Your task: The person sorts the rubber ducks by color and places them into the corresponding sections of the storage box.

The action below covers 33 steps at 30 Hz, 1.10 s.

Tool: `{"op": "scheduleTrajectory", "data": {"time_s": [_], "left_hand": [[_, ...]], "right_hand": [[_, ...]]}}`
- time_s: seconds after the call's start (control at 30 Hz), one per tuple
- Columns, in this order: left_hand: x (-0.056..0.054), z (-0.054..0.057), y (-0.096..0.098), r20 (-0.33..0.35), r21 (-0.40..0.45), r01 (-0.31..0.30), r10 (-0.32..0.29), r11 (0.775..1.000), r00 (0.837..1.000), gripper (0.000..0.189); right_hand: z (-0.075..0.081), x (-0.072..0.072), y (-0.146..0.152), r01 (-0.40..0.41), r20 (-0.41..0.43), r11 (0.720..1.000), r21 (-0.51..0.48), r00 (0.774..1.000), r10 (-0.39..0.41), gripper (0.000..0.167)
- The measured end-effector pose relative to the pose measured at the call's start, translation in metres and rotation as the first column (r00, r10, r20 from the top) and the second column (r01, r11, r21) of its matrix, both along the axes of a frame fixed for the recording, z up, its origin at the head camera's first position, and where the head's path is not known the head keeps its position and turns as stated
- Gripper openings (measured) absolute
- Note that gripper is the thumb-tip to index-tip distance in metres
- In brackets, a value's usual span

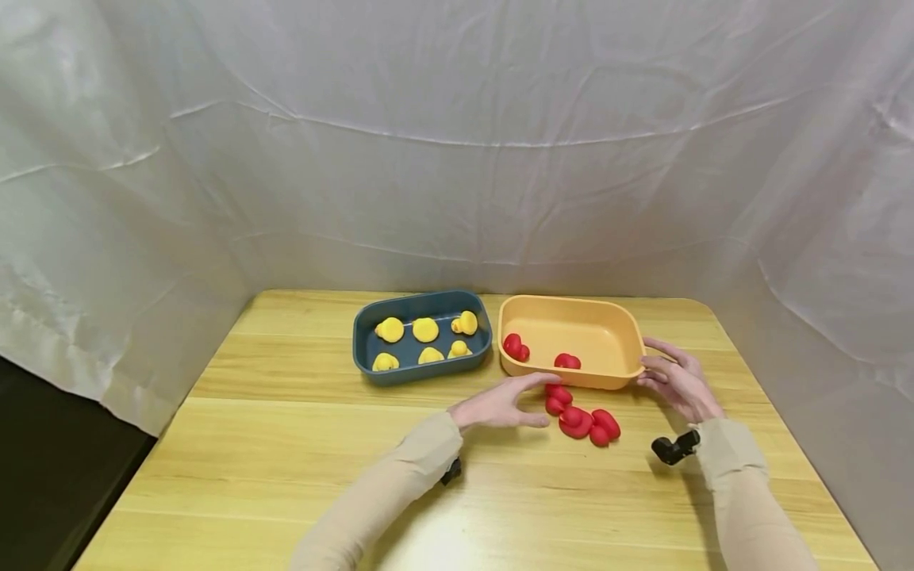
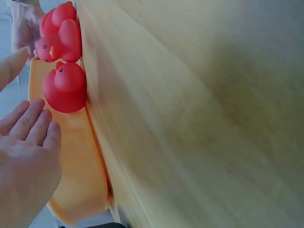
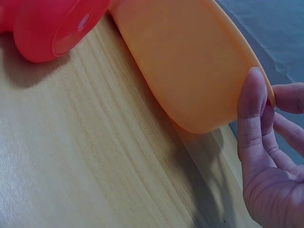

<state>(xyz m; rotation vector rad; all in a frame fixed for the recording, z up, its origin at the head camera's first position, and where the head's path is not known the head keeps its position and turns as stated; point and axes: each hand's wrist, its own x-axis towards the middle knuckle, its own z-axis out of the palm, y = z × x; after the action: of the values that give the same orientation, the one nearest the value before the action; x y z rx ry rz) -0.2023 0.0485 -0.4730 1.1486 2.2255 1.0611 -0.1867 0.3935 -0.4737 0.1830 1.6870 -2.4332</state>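
My left hand [image 1: 503, 403] reaches over the table with fingers extended and thumb apart, just left of three red rubber ducks [image 1: 575, 423]. Nothing is in its grasp. In the left wrist view its fingertips are close beside the nearest red duck [image 2: 66, 90]. At the right end of the orange bin [image 1: 571, 379], my right hand [image 1: 678, 381] holds the rim between thumb and fingers, as the right wrist view shows. Inside that bin are two more red ducks, one at the left end [image 1: 516, 347] and one by the front wall [image 1: 567, 362].
A dark blue bin [image 1: 421, 373] with several yellow ducks [image 1: 425, 330] stands left of the orange bin. Both bins are near the back edge of the wooden table [image 1: 271, 444]. A pale sheet [image 1: 457, 159] hangs behind and at the sides.
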Motion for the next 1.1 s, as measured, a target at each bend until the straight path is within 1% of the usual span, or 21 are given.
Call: {"op": "scheduleTrajectory", "data": {"time_s": [0.13,0.4,0.63,0.7,0.87,1.1], "left_hand": [[-0.0011,-0.0011,0.0021,-0.015,0.003,0.004,-0.004,1.0,1.0,0.069],[-0.0016,0.0001,0.003,0.016,-0.01,-0.007,0.007,1.0,1.0,0.067],[-0.0023,-0.0012,0.0007,0.007,-0.035,-0.016,0.017,0.999,1.0,0.067],[-0.0024,-0.002,0.0002,0.006,-0.031,-0.015,0.015,0.999,1.0,0.066],[-0.0019,-0.0052,0.0005,-0.018,-0.016,-0.022,0.022,1.0,1.0,0.064],[-0.0016,-0.0075,0.0018,-0.065,-0.032,-0.037,0.035,0.999,0.997,0.057]], "right_hand": [[0.0,-0.0002,-0.0011,0.003,-0.003,1.0,-0.002,1.0,-0.003,0.034],[0.0005,-0.0002,-0.0015,0.005,-0.005,1.0,-0.002,1.0,-0.005,0.033],[0.001,0.0005,-0.001,0.007,0.003,1.0,-0.01,1.0,-0.007,0.034],[0.0009,0.0003,-0.001,0.008,0.002,1.0,-0.009,1.0,-0.008,0.034],[0.0004,-0.0002,-0.0013,0.006,-0.002,1.0,-0.001,1.0,-0.006,0.034],[0.0008,0.0004,-0.0013,0.009,0.001,1.0,0.001,1.0,-0.009,0.034]]}}
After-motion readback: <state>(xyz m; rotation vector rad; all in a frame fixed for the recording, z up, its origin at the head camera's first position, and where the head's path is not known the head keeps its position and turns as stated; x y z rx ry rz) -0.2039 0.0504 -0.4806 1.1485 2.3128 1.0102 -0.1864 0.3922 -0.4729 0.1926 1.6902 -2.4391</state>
